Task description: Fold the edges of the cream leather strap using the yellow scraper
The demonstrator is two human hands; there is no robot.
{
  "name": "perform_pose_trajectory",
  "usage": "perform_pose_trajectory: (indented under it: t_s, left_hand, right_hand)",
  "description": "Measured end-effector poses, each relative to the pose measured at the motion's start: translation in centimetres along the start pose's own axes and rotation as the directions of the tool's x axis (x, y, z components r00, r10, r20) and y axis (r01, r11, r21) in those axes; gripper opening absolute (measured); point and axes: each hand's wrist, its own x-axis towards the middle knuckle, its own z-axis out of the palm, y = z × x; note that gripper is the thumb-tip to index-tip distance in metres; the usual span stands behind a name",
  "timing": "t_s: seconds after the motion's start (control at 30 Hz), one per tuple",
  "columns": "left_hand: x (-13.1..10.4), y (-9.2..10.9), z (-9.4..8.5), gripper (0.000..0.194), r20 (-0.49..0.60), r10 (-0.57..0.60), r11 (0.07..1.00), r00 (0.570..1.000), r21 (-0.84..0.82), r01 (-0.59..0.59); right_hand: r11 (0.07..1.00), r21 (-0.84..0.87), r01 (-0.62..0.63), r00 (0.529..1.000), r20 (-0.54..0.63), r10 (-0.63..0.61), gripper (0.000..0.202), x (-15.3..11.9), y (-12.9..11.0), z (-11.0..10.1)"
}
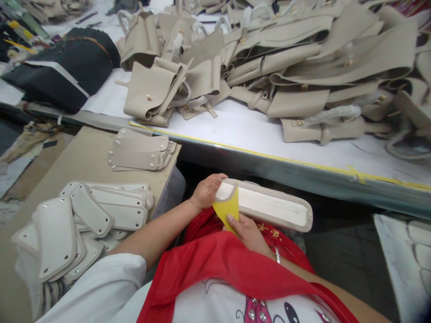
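Observation:
A long panel [269, 202] with a white inner face and a beige folded rim lies across my lap. At its left end my left hand [209, 190] is closed on it, fingers over the far corner. Between the thumb and fingers of my right hand [249, 231] is a flat, yellow, pointed scraper-like piece [227, 208]. Its upper edge lies against the panel's left end, close to the left hand. The fingers under the yellow piece are mostly hidden.
On my left, a board [90, 152] carries a heap of white pieces with metal studs [57, 237] and a stack of beige strips [138, 150]. Beige bag parts [303, 67] cover the white worktable [235, 123] ahead, beside a black bundle [67, 67]. The table's edge runs just beyond my hands.

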Motion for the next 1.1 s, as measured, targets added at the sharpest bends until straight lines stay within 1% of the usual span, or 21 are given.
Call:
perform_pose_trajectory:
  t_s: [0.07,0.17,0.27,0.33,0.4,0.47,0.53,0.57,0.6,0.63,0.67,0.73,0.8,0.83,0.87,0.9,0.97,1.0,1.03,1.07,1.1]
  left_hand:
    - [0.0,0.4,0.0,0.052,0.002,-0.019,0.996,1.000,0.086,0.019]
    - [0.1,1.3,-0.1,0.047,0.022,-0.060,0.955,0.998,0.291,0.051]
    - [0.2,2.3,0.0,0.043,0.037,-0.050,0.860,0.998,0.509,0.025]
    - [0.4,2.9,0.3,0.043,0.042,-0.023,0.790,0.999,0.613,-0.007]
    - [0.6,3.2,0.6,0.045,0.029,-0.017,0.728,0.999,0.685,-0.007]
    - [0.8,3.3,1.0,0.048,0.000,-0.028,0.680,1.000,0.733,0.019]
    - [1.0,3.4,1.3,0.049,-0.032,-0.036,0.661,0.999,0.749,0.048]
    - [1.2,3.4,1.4,0.048,-0.045,-0.039,0.667,0.998,0.742,0.059]
    - [1.4,3.5,1.4,0.047,-0.055,-0.046,0.690,0.997,0.720,0.072]
    - [1.6,3.5,1.5,0.046,-0.061,-0.070,0.737,0.996,0.669,0.093]
    - [1.8,3.4,1.4,0.045,-0.055,-0.107,0.798,0.993,0.591,0.119]
    - [2.1,3.0,1.1,0.046,-0.004,-0.182,0.900,0.983,0.402,0.168]
    - [2.2,2.3,0.5,0.053,0.051,-0.220,0.944,0.974,0.262,0.200]
    - [1.9,1.7,0.1,0.059,0.061,-0.237,0.958,0.970,0.182,0.222]
    - [1.5,1.1,-0.2,0.065,0.059,-0.261,0.964,0.963,0.074,0.257]
    - [0.8,0.4,-0.6,0.069,0.057,-0.298,0.951,0.953,-0.069,0.302]
    - [-1.0,-0.8,-1.2,0.072,0.063,-0.369,0.863,0.927,-0.346,0.367]
    - [-2.0,-1.3,-1.5,0.072,0.065,-0.385,0.823,0.920,-0.426,0.375]
    - [-3.0,-1.6,-1.8,0.070,0.064,-0.382,0.816,0.922,-0.444,0.369]
    - [-3.9,-1.7,-2.0,0.068,0.064,-0.360,0.837,0.931,-0.418,0.352]
    - [-4.6,-1.7,-2.2,0.065,0.064,-0.321,0.877,0.945,-0.356,0.322]
  right_hand:
    - [0.999,-0.036,0.012,1.000,-0.006,-0.012,0.049,-0.1,-0.2,0.1]
    - [0.996,-0.080,0.028,1.000,-0.004,-0.028,0.050,-0.3,-0.2,0.1]
    - [0.994,-0.105,0.039,0.999,-0.001,-0.039,0.049,-0.3,0.0,-0.2]
    - [0.991,-0.122,0.052,0.999,-0.004,-0.053,0.048,-0.4,0.1,-0.3]
    - [0.989,-0.133,0.059,0.998,-0.023,-0.062,0.048,-0.6,0.0,-0.3]
    - [0.989,-0.134,0.060,0.996,-0.060,-0.069,0.049,-0.7,-0.3,0.0]
    - [0.989,-0.128,0.070,0.991,-0.103,-0.084,0.050,-0.8,-0.5,0.5]
    - [0.989,-0.124,0.080,0.988,-0.121,-0.096,0.051,-0.8,-0.5,0.7]
    - [0.988,-0.121,0.095,0.985,-0.134,-0.111,0.052,-0.8,-0.5,0.9]
    - [0.987,-0.120,0.109,0.982,-0.141,-0.126,0.053,-0.8,-0.4,1.0]
    - [0.985,-0.123,0.121,0.981,-0.136,-0.138,0.053,-0.9,-0.2,0.9]
    - [0.983,-0.125,0.137,0.985,-0.093,-0.149,0.053,-1.1,0.2,0.3]
    - [0.983,-0.122,0.138,0.989,-0.039,-0.144,0.051,-1.6,0.5,-0.7]
    - [0.983,-0.116,0.138,0.990,-0.023,-0.142,0.050,-2.0,0.5,-1.2]
    - [0.983,-0.112,0.142,0.989,-0.014,-0.144,0.048,-2.4,0.4,-1.7]
    - [0.982,-0.118,0.145,0.989,-0.011,-0.148,0.047,-2.8,0.3,-2.1]
    - [0.976,-0.161,0.150,0.988,0.003,-0.152,0.046,-3.7,-0.1,-2.5]
    - [0.969,-0.196,0.152,0.988,0.018,-0.152,0.046,-4.0,-0.4,-2.7]
    - [0.960,-0.237,0.150,0.989,0.035,-0.146,0.046,-4.3,-0.7,-2.9]
    - [0.951,-0.275,0.143,0.990,0.055,-0.133,0.045,-4.6,-0.9,-3.1]
    - [0.944,-0.302,0.131,0.991,0.073,-0.114,0.044,-4.8,-1.1,-3.5]
